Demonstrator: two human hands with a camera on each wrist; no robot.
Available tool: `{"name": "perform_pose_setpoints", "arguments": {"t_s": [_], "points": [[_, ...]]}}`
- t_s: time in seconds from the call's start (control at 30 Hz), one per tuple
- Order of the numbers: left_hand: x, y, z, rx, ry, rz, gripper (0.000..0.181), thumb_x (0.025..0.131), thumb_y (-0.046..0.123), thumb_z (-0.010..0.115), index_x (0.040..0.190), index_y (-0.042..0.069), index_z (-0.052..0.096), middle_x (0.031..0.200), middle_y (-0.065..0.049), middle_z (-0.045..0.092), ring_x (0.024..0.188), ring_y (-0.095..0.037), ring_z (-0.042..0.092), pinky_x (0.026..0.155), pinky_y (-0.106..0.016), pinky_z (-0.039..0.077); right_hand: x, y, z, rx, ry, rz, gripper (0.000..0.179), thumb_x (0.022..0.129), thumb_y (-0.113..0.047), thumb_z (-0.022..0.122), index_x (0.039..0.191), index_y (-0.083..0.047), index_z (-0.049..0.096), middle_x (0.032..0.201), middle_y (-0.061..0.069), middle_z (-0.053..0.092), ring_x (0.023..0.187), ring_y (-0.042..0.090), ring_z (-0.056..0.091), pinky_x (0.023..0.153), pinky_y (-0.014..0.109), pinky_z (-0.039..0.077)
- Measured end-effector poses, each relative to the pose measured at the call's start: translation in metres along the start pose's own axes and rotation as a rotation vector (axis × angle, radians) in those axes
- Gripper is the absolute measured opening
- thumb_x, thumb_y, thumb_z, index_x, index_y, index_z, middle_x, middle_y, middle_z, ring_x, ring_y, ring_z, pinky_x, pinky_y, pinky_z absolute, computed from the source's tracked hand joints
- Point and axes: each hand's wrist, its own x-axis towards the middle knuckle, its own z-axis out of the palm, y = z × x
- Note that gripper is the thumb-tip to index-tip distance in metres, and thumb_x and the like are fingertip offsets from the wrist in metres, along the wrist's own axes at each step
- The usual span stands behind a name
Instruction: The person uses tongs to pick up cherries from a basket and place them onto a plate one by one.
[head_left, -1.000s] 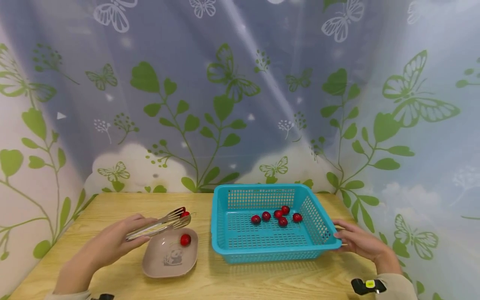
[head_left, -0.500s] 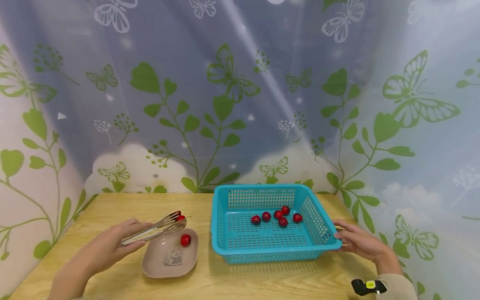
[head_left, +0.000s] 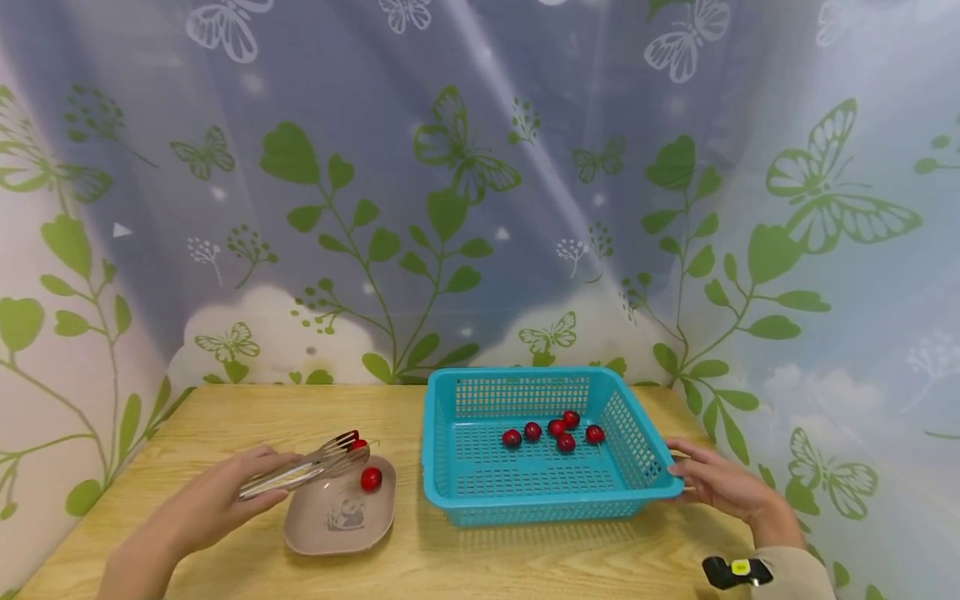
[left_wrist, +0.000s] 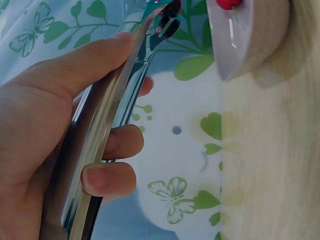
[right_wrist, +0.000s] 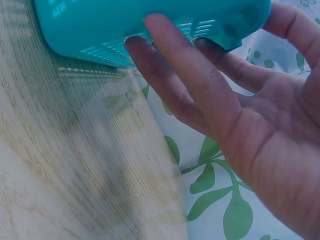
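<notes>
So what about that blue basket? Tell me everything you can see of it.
The blue basket looks like plastic: rectangular and open-topped, with a smooth rim, perforated walls and a slotted floor. It stands upright on the wood-look table, to the right of the plate and apart from it. Six red cherries lie on its floor, and the right hand touches its right end.

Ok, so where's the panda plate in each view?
Head: the panda plate is left of centre, near the bottom.
Left wrist: plate at the top right, cut off by the upper edge.
Right wrist: not in it.
Shared landmark: the leaf-print backdrop, in all three.
</notes>
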Motion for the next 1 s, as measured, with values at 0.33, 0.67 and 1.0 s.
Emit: {"name": "perform_pose_setpoints", "arguments": {"t_s": [0.33, 0.67, 1.0], "points": [[-0.008, -0.013, 0.013, -0.008, -0.043, -0.009, 0.041, 0.096, 0.036, 0.073, 0.133, 0.018, 0.070, 0.125, -0.003, 0.073, 0.123, -0.041, 0.065, 0.095, -0.057, 0.055, 0.000, 0.000, 0.002, -0.020, 0.012, -0.006, 0.046, 0.111, -0.004, 0.032, 0.140, -0.032, 0.052, 0.130, -0.004, 0.070, 0.115, 0.013, 0.072, 0.100, 0.040, 0.058], [-0.011, -0.023, 0.018, -0.007, -0.097, 0.024, 0.042, 0.098, 0.038, 0.070, 0.133, 0.016, 0.070, 0.114, 0.009, 0.069, 0.096, 0.002, 0.062, 0.073, -0.027, 0.053, 0.000, 0.001, 0.001, -0.032, 0.041, 0.006, 0.045, 0.111, -0.004, 0.032, 0.140, -0.033, 0.052, 0.131, -0.004, 0.070, 0.114, 0.014, 0.072, 0.100, 0.041, 0.058], [-0.012, -0.026, 0.020, -0.025, -0.145, -0.007, 0.046, 0.096, 0.040, 0.072, 0.132, 0.012, 0.070, 0.114, 0.008, 0.071, 0.097, -0.001, 0.064, 0.076, -0.029, 0.055, -0.001, 0.000, 0.002, -0.030, 0.022, -0.007, 0.046, 0.111, -0.005, 0.031, 0.143, -0.032, 0.050, 0.133, -0.004, 0.068, 0.116, 0.015, 0.072, 0.102, 0.041, 0.058]]}}
